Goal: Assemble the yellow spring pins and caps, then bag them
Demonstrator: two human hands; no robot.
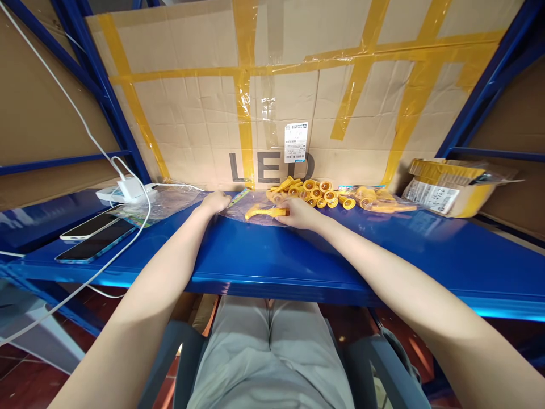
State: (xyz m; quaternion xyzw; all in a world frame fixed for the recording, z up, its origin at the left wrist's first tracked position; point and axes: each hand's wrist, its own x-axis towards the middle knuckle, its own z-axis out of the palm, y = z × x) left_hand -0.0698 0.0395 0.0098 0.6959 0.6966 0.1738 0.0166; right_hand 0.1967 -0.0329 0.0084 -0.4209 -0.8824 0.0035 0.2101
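A clear plastic bag (232, 213) with a coloured header strip lies flat on the blue shelf. My left hand (216, 201) is closed at its left edge, by the header; the fingertips are partly hidden. In my right hand (301, 213) is one end of a yellow hammer-shaped plastic piece (261, 213), its curved head pointing left over the bag. Just behind the right hand is a pile of yellow plastic pieces with round, cup-like ends (317, 193). Right of that pile sits a filled clear bag of yellow pieces (383, 200).
Two phones (96, 241) lie at the left, below a white charger (131, 189) with a loose white cable. More clear bags (170, 200) rest beside it. A taped cardboard box (447, 190) stands at the right. Large cardboard (191, 125) backs the shelf.
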